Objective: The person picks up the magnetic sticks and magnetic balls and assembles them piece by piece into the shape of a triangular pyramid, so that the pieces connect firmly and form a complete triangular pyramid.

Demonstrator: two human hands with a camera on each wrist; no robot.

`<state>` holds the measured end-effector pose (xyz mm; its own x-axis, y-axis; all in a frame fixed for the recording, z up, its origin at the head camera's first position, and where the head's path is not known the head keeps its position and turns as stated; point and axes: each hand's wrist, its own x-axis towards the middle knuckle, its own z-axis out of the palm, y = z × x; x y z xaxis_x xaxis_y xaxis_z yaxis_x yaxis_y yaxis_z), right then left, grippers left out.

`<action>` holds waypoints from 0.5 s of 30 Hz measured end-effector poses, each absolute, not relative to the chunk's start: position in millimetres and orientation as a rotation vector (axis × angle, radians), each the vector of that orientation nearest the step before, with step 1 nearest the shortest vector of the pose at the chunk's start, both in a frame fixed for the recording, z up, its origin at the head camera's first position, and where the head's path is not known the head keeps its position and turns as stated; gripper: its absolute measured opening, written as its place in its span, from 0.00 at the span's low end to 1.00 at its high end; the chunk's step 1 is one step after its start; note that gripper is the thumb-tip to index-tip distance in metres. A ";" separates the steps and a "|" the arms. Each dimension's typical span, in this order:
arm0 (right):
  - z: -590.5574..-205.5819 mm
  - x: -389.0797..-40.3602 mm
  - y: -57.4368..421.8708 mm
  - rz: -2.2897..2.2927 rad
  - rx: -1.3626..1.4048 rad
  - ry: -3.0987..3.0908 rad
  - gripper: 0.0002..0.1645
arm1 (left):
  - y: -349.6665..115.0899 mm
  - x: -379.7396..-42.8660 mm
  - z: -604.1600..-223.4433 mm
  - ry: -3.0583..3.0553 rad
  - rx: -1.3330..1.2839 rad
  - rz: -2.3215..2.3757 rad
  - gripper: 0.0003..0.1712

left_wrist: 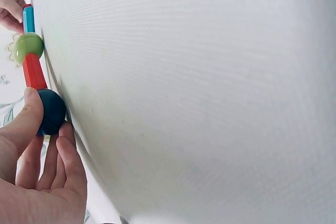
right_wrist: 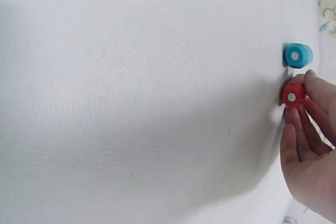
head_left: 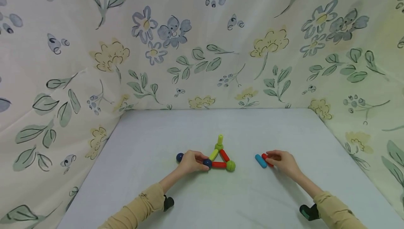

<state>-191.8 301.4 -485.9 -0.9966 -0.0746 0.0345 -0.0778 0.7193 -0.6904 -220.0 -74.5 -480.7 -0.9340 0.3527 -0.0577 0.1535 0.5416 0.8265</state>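
Observation:
A flat triangle of magnetic rods and balls lies on the white table. Its sides are a yellow-green rod (head_left: pixel 214 155), a red rod (head_left: pixel 224 155) and another red rod (left_wrist: pixel 34 71). The corners are a dark blue ball (head_left: pixel 207 163), a green ball (head_left: pixel 230 166) and a second green ball (head_left: pixel 219 147), from which another yellow-green rod (head_left: pixel 220 139) rises. With thumb and fingers my left hand (head_left: pixel 191 162) holds the dark blue ball. On the right, my right hand (head_left: pixel 283 163) pinches a loose red rod (right_wrist: pixel 293 94), beside a blue rod (right_wrist: pixel 297 55).
Another dark blue ball (head_left: pixel 180 157) lies left of my left hand, close to its wrist. A floral cloth (head_left: pixel 202 46) hangs behind the table (head_left: pixel 151 127) and along its sides. Dark wrist-worn devices show at both sleeves.

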 end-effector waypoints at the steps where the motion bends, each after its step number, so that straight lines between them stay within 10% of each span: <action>1: -486.5 -191.8 301.5 1.162 0.128 -2.913 0.22 | -74.4 -219.8 -480.6 2.560 0.426 1.340 0.18; 15: -477.4 -188.1 289.0 1.006 0.133 -2.946 0.17 | -74.4 -219.0 -479.6 2.554 0.393 1.343 0.19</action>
